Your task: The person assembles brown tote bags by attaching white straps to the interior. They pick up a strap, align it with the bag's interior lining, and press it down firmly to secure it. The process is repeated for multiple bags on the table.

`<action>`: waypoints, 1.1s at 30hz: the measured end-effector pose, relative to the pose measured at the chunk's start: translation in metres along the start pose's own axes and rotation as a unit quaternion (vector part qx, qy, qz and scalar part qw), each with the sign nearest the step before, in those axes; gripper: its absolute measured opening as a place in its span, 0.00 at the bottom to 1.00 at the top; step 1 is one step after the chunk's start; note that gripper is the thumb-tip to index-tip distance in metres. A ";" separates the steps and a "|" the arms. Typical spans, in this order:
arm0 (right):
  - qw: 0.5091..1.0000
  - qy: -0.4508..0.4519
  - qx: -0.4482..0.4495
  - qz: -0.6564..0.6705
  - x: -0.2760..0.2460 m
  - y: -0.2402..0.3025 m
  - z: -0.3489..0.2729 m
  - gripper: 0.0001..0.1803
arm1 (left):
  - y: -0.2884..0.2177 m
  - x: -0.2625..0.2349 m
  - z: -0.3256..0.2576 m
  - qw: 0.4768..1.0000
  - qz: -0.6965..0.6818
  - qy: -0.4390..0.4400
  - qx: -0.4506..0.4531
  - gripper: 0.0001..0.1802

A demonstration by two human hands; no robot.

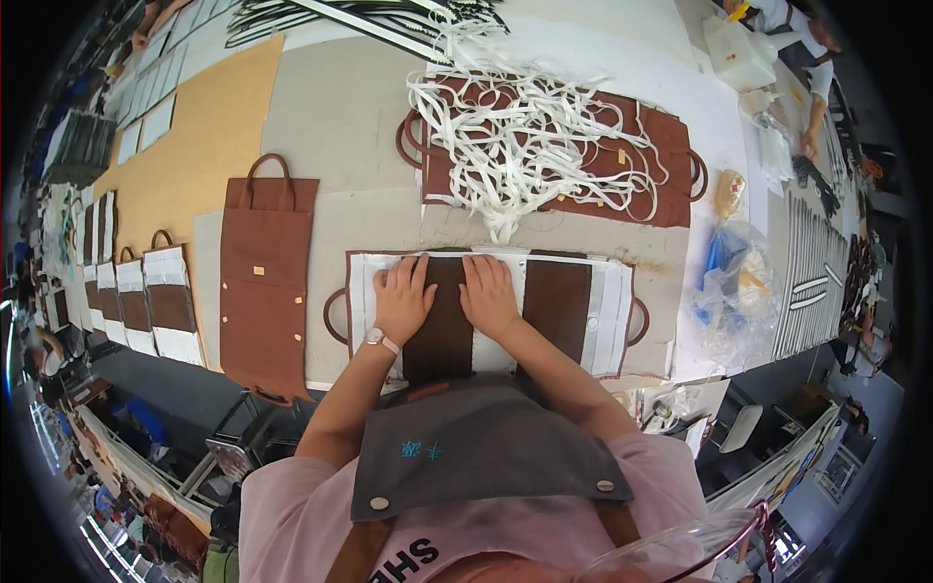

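Before me lies an opened-out bag piece (556,316), inner side up, with dark brown panels, white strips and a brown loop handle at each end. My left hand (402,299) rests on its left part, fingers stretched toward the far edge, over a white strip beside a dark panel. Flat on the same far edge, a little to the right, is my right hand (489,297), its fingers extended. Both hands hold nothing that I can see. Part of the near edge is hidden by my grey apron (486,452).
Beyond the piece, tangled white strips (525,146) cover a reddish-brown bag piece (661,146). Another brown bag piece (264,291) lies left, near several partly finished ones (170,301). A clear plastic bag (743,291) sits right. At the far right another person's arm (814,117) reaches over the table.
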State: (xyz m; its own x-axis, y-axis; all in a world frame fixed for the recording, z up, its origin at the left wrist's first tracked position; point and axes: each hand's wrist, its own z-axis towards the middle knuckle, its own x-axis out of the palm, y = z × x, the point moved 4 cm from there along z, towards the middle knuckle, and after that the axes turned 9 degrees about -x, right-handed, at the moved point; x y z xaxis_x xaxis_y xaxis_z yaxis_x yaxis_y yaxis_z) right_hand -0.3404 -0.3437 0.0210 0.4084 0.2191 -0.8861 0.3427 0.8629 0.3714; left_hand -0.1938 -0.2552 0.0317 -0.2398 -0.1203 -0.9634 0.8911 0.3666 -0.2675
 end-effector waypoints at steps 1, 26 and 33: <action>1.000 -0.001 -0.002 0.001 0.001 0.000 0.000 0.32 | 0.000 0.000 0.000 1.000 0.004 -0.001 -0.001 0.33; 0.998 0.062 -0.028 -0.002 0.013 0.008 0.016 0.29 | -0.004 -0.003 0.007 1.000 -0.004 -0.024 0.000 0.26; 0.999 0.039 -0.031 0.015 0.005 0.005 0.016 0.29 | -0.004 -0.004 0.004 0.999 -0.029 -0.039 0.009 0.26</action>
State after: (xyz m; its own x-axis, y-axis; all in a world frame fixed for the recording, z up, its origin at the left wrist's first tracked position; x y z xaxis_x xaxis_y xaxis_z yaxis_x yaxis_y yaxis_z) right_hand -0.3234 -0.3451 0.0232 0.3499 0.2782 -0.8945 0.2776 0.8812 0.3826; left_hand -0.1948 -0.2597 0.0364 -0.2613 -0.2135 -0.9413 0.8833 0.3403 -0.3224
